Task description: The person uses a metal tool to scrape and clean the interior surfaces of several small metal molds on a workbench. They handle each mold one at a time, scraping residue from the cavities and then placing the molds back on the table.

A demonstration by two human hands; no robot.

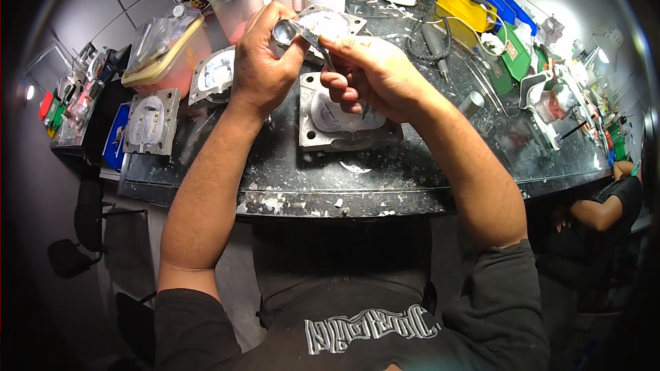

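Observation:
Raised over the bench, my left hand point(261, 65) closes around a small round cup point(282, 32) with a shiny rim; its contents are too small to make out. My right hand point(375, 72) grips a slim metal spatula-like tool point(317, 42), whose far end meets the cup's rim. Below the right hand lies a square metal flask half point(330, 139) with white plaster in its middle and holes at its corners. Another flask half point(344, 22) with plaster sits behind the hands, partly covered by them.
More plaster-filled flask halves point(151, 122) lie at left, near a plastic tub point(168, 62) and a green-lidded jar point(234, 7). A handpiece point(434, 45) with a cord, metal tools point(485, 86) and yellow bins point(460, 7) are at right. Another person point(605, 209) sits far right.

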